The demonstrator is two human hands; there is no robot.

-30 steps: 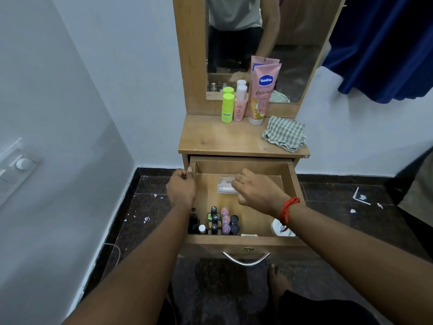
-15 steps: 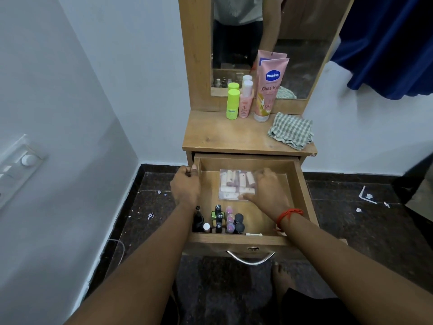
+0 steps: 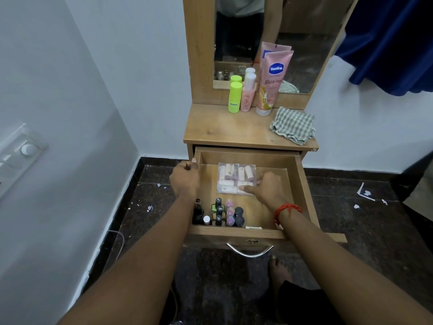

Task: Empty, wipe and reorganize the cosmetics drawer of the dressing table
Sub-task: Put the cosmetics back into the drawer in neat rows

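The wooden drawer point(image 3: 302, 184) of the dressing table stands pulled out. A clear plastic box of pale pink tubes point(image 3: 235, 178) lies flat at its back. My right hand point(image 3: 269, 190) grips the box's near right corner, thumb underneath its front edge. My left hand point(image 3: 185, 179) is shut on the drawer's left wall near the back. Several small nail polish bottles point(image 3: 222, 213) stand in rows at the drawer's front left. A small white stick point(image 3: 253, 227) lies against the front wall.
On the tabletop point(image 3: 225, 132) stand a green bottle point(image 3: 235, 97), a pink bottle point(image 3: 248, 95) and a pink Vaseline tube point(image 3: 271, 83) before the mirror. A checked cloth point(image 3: 293, 125) lies at the right. Blue curtain point(image 3: 393, 43) hangs at the right. My bare foot point(image 3: 278, 270) is under the drawer.
My right hand lowered the clear box onto the drawer floor at the back and slid to its near right corner. The left hand stayed on the drawer wall.
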